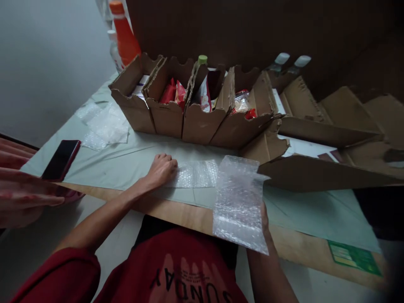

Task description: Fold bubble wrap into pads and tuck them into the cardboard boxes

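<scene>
Bench (189, 215) is showing its wooden front edge, with a pale green cloth (110, 166) covering the rest; a plain grey wall (57, 63) is rising at left, and a dark surface (252, 29) is filling the back; a green label (353, 256) is sitting at the near right edge.

Cardboard bins (167, 120) are lining the back, some holding red packets (170, 92); an orange bottle (126, 40) is standing behind the leftmost; a bigger bin (315, 174) is jutting forward at right, crowding the work area.

Phone (61, 160) is lying at left near loose bubble wrap (109, 124); right hand (265, 216) is gripping a bubble-wrap sheet (240, 204) over the front edge, mostly hidden behind it; left hand (162, 170) is resting curled at the left end of a flat bubble-wrap strip (197, 173) on the cloth; can't tell if it's pinching it.
</scene>
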The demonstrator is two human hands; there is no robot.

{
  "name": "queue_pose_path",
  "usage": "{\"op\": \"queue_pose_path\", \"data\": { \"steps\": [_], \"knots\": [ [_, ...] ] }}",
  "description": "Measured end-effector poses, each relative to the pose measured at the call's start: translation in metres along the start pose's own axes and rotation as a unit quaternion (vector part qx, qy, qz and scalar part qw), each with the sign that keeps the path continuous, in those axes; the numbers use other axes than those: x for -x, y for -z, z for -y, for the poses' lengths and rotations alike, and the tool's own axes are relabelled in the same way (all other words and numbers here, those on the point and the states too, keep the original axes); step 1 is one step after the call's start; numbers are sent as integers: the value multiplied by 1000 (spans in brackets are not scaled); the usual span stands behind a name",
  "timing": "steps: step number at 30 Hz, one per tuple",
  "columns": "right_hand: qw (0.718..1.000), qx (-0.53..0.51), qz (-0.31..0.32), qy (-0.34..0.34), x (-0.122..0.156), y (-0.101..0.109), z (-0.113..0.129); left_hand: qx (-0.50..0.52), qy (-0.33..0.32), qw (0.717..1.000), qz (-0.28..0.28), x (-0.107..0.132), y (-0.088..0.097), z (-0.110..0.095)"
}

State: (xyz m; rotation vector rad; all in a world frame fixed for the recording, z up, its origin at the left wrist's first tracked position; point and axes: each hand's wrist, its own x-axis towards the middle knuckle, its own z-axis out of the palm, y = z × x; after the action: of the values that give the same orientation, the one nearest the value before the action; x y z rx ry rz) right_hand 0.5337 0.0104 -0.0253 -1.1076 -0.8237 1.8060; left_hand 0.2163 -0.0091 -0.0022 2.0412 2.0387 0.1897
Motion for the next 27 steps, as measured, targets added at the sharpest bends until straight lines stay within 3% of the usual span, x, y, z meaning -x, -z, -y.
{"op": "queue_pose_path", "data": {
  "steps": [3,4,6,9,11,12,14,16,17,18,19,21,24,27],
  "knots": [
    [999,34,0,-9,-4,-9,2,31,12,999,-20,20,21,28],
    [999,46,1,-6,-8,-14,2,53,51,996,-47,29,32,45],
    [998,61,3,-3,-18,-29,1,52,223,966,-118,43,58,87],
    [997,63,17,-29,-36,-59,-4,11,317,936,-153,53,94,146],
    [997,42,32,-50,-46,-80,-8,-22,337,920,-200,55,106,164],
    [997,27,38,-56,-49,-89,-11,-30,331,913,-236,57,107,163],
    [998,6,38,-52,-51,-103,-16,7,286,908,-305,62,97,139],
    [999,20,24,-17,-48,-111,-20,139,224,916,-302,68,75,91],
    [999,42,13,12,-44,-113,-22,235,198,920,-244,70,62,62],
    [997,70,4,44,-39,-114,-24,330,164,917,-151,71,47,33],
    [992,101,0,73,-33,-115,-26,401,142,901,-82,71,34,5],
    [981,157,22,111,-19,-116,-27,485,135,863,-35,68,12,-38],
    [974,177,71,121,1,-114,-24,546,157,822,-51,63,0,-62],
    [989,98,46,102,3,-100,-14,612,162,773,-33,61,7,-52]
  ]
}}
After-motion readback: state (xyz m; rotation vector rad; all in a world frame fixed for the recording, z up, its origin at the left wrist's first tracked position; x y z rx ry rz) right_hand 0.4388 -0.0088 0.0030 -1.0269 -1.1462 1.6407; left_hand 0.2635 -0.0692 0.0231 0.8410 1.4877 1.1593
